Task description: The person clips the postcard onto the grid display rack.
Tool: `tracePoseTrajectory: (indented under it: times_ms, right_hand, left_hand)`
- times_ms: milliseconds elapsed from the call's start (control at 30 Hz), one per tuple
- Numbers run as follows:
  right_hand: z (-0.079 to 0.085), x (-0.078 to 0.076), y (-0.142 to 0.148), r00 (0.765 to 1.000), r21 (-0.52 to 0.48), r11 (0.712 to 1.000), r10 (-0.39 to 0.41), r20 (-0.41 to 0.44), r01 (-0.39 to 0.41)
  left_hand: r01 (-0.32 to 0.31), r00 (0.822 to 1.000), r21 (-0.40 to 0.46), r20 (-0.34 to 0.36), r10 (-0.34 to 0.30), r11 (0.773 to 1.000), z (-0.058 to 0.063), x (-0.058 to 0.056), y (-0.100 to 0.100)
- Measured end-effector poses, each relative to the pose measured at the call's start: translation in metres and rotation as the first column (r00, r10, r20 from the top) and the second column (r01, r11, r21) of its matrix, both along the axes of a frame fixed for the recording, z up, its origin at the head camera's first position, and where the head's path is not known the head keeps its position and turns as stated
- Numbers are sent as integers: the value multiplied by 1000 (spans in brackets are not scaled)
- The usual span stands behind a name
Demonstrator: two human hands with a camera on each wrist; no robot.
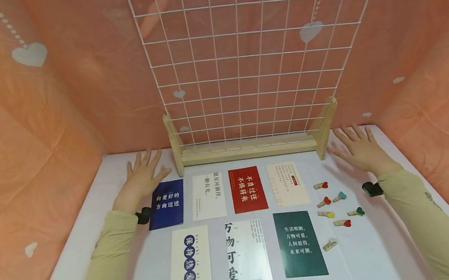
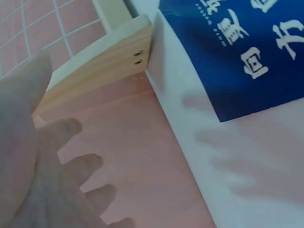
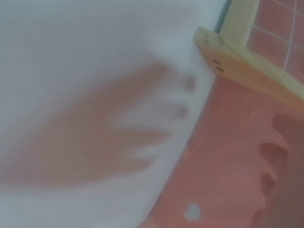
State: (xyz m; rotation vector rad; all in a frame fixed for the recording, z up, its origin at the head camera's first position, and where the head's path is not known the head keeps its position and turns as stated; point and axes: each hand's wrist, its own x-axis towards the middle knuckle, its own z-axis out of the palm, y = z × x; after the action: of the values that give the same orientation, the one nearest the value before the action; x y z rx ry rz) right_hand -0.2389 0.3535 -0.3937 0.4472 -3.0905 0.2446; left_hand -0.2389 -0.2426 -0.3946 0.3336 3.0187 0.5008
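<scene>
My left hand [image 1: 141,179] is spread with straight fingers beside the left foot of a white wire grid rack [image 1: 238,79] on a wooden stand [image 1: 251,152]. Just below its thumb lies a dark blue card [image 1: 167,204], seen also in the left wrist view, where shadows of the fingers fall by the card [image 2: 237,57]. My right hand [image 1: 361,152], likewise spread and holding nothing, is next to the stand's right foot. In the right wrist view, its shadow falls on the white tabletop [image 3: 57,47], with the wooden foot [image 3: 247,66] ahead of the fingers.
A white card [image 1: 208,197], a red card [image 1: 248,190] and a cream card [image 1: 287,183] continue the back row. In front lie a card with purple circles [image 1: 203,262], a white card [image 1: 254,254] and a green card [image 1: 300,244]. Several small clothespins [image 1: 342,223] with hearts lie at right.
</scene>
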Motion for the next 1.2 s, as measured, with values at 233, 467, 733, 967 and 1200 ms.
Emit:
tracePoseTrajectory:
  times_ms: [233,467,733,967,1200]
  right_hand:
    - [4,-1,1,1000,-19,1000,20,-19,-20]
    - [4,0,2,997,-138,990,3,77,7]
    - [3,7,4,985,-286,956,-19,171,68]
    - [3,14,9,983,-405,909,-26,184,99]
    - [-2,19,13,971,-542,832,16,239,120]
  left_hand:
    - [29,997,127,72,-39,991,9,3,-4]
    - [40,991,284,112,-75,958,8,6,-11]
    - [5,987,399,145,-68,917,5,13,-22]
    - [3,986,487,146,-85,873,4,12,-32]
    - [-25,980,566,177,-92,824,1,14,-41]
